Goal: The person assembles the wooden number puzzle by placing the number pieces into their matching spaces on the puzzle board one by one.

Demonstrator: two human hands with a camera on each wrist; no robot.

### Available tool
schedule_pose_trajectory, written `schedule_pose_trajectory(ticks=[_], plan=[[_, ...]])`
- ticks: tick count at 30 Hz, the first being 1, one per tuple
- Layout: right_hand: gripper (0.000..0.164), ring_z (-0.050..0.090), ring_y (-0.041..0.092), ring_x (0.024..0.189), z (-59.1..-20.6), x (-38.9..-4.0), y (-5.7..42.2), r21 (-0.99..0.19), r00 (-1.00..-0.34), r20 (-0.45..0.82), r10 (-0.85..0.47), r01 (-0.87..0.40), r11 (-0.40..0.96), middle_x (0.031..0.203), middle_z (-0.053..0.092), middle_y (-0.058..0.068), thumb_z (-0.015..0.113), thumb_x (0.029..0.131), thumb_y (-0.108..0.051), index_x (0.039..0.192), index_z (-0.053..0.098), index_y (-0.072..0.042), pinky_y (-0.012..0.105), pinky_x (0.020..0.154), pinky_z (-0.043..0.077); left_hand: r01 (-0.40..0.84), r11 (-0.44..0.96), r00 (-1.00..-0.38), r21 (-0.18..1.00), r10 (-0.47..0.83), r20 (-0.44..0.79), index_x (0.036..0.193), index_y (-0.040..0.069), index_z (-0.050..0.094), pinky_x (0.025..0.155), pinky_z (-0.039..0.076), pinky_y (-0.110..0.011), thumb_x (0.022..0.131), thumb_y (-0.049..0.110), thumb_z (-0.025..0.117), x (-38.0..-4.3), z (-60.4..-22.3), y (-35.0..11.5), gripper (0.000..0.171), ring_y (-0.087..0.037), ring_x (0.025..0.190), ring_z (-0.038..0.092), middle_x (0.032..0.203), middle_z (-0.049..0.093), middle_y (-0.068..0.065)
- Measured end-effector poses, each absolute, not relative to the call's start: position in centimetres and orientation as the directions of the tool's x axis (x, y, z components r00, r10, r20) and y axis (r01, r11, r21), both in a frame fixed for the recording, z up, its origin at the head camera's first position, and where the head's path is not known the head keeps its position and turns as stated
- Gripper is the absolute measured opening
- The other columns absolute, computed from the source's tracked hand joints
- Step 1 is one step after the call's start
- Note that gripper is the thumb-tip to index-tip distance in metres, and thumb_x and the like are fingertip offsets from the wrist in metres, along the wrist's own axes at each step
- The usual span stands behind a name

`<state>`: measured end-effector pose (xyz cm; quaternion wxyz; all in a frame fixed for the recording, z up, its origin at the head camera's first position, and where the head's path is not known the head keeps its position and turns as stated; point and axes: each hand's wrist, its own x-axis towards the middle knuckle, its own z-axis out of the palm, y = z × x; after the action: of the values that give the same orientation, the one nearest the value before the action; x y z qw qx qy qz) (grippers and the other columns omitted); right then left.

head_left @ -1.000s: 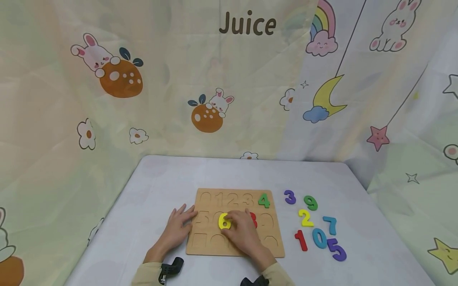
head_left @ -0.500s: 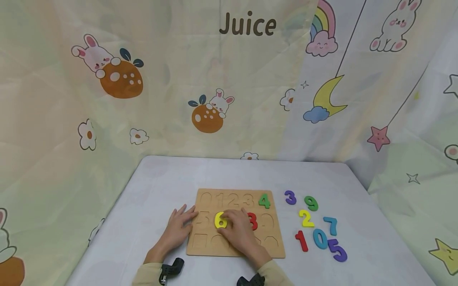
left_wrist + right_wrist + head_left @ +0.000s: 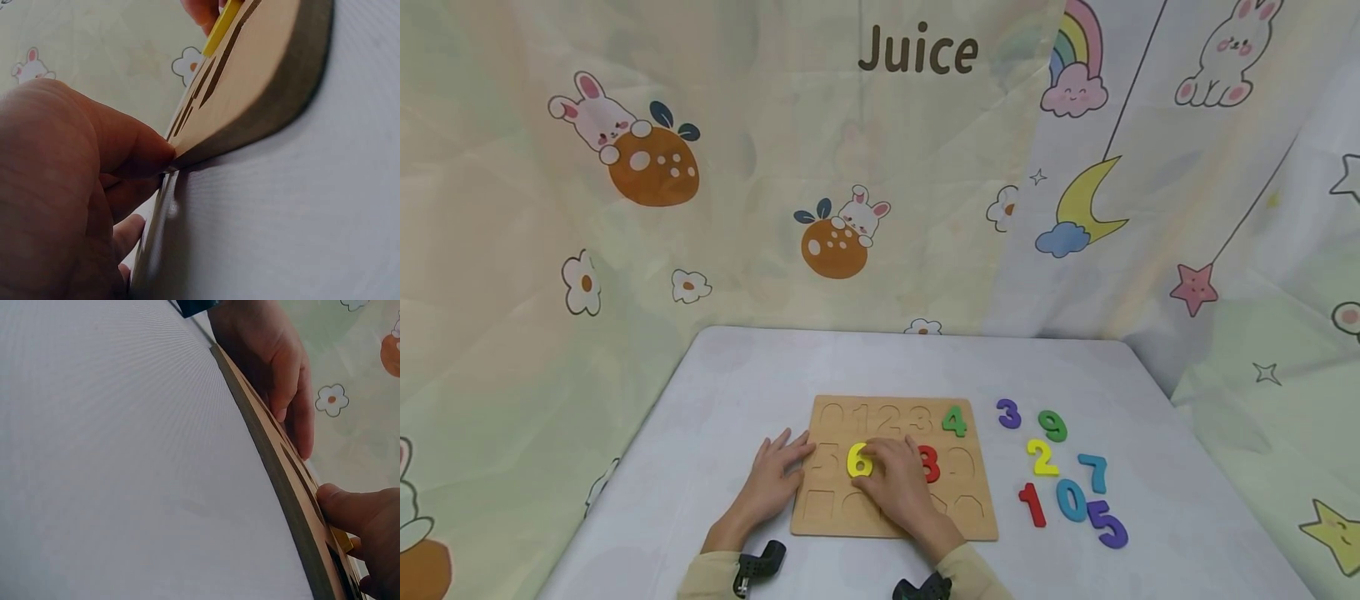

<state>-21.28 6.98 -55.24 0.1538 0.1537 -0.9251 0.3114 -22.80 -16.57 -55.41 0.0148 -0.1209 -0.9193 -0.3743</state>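
A wooden number board with cut-out slots lies on the table. My right hand pinches a yellow number 6 between thumb and fingers over the board's middle row. My left hand rests at the board's left edge, its fingers extended; in the left wrist view the thumb touches the board's corner. A green 4 sits at the top right of the board. Beside my right hand lies a red number piece, partly hidden by the fingers.
Loose numbers lie right of the board: a purple 3, green 9, yellow 2, blue 7, red 1, blue 0 and purple 5. A printed curtain hangs behind the white table.
My right hand has slid the yellow 6 a little left across the middle row, uncovering more of the red piece. My left hand stays in place.
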Motion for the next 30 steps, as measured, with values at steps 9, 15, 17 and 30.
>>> schedule_pose_trajectory(ticks=[9, 15, 17, 30], plan=[[0.043, 0.057, 0.018, 0.118, -55.5, -21.4, 7.0, -0.52, -0.902, 0.39, -0.186, -0.382, 0.764, 0.119, 0.068, -0.005, 0.087, 0.071, -0.035, 0.107, 0.071, -0.017, 0.06, 0.116, 0.023, 0.233, 0.691, -0.97, 0.684, 0.212, 0.117, 0.129, 0.009, 0.065, 0.122, 0.001, -0.05, 0.086, 0.002, 0.058, -22.8, -55.5, -16.5, 0.043, -0.03, 0.147, 0.022, 0.149, 0.047, -0.003], [0.042, 0.056, 0.019, 0.12, -55.0, -21.3, 7.3, -0.567, -0.91, 0.372, -0.183, -0.378, 0.731, 0.118, 0.067, -0.004, 0.085, 0.074, -0.033, 0.11, 0.071, -0.015, 0.059, 0.117, 0.021, 0.233, 0.692, -0.97, 0.683, 0.213, 0.115, 0.129, 0.009, 0.065, 0.122, 0.001, -0.05, 0.086, 0.001, 0.058, -22.8, -55.5, -16.5, 0.044, -0.03, 0.147, 0.022, 0.149, 0.047, -0.003], [0.042, 0.055, 0.019, 0.122, -54.9, -21.2, 7.4, -0.586, -0.915, 0.363, -0.177, -0.371, 0.72, 0.118, 0.067, -0.004, 0.084, 0.075, -0.032, 0.111, 0.07, -0.015, 0.058, 0.118, 0.02, 0.234, 0.691, -0.97, 0.684, 0.213, 0.117, 0.128, 0.009, 0.065, 0.122, 0.001, -0.05, 0.086, 0.001, 0.058, -22.8, -55.5, -16.5, 0.043, -0.031, 0.147, 0.022, 0.148, 0.047, -0.003], [0.036, 0.057, 0.021, 0.117, -53.9, -20.8, 8.4, -0.631, -0.923, 0.351, -0.156, -0.357, 0.689, 0.112, 0.068, -0.003, 0.083, 0.075, -0.023, 0.107, 0.07, -0.014, 0.057, 0.117, 0.023, 0.237, 0.68, -0.969, 0.694, 0.212, 0.123, 0.128, 0.009, 0.065, 0.122, 0.001, -0.049, 0.086, 0.002, 0.058, -22.8, -55.4, -16.6, 0.043, -0.031, 0.147, 0.023, 0.148, 0.048, -0.004]])
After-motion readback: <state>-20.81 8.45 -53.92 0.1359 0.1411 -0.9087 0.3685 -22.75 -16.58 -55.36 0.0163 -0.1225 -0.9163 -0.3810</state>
